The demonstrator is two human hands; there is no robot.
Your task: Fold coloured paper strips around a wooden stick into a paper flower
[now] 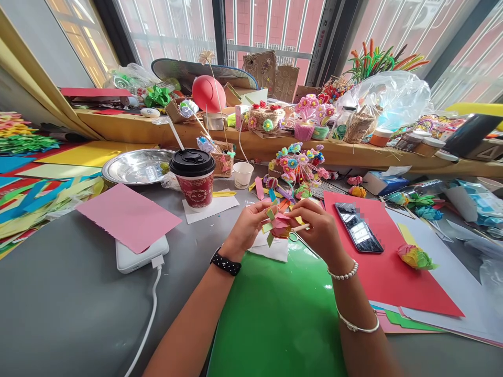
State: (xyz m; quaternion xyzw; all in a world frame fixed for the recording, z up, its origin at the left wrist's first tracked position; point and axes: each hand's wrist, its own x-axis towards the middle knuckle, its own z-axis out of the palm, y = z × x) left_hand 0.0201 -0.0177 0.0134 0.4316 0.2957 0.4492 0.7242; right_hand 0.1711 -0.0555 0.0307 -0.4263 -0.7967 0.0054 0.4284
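A small paper flower (280, 225) with pink, yellow and green petals is pinched in the fingers of my left hand (248, 226). My right hand (317, 225) is closed round a thin pale stick (301, 227), its fingertips at the flower's right side. Whether those fingertips also grip a petal I cannot tell. Under the hands lie a white tissue (271, 248) and a green glossy board (275, 319). Just beyond them are cut coloured paper strips (283, 195). A finished-looking pink, yellow and green paper flower (415, 256) rests to the right on red paper (401, 283).
A phone (358, 228) lies on the red paper. To the left stand a lidded red cup (194, 180), a paper cup (242, 175) and a metal plate (113, 170). Pink paper (129, 214) covers part of a white power bank (143, 255) with its cable.
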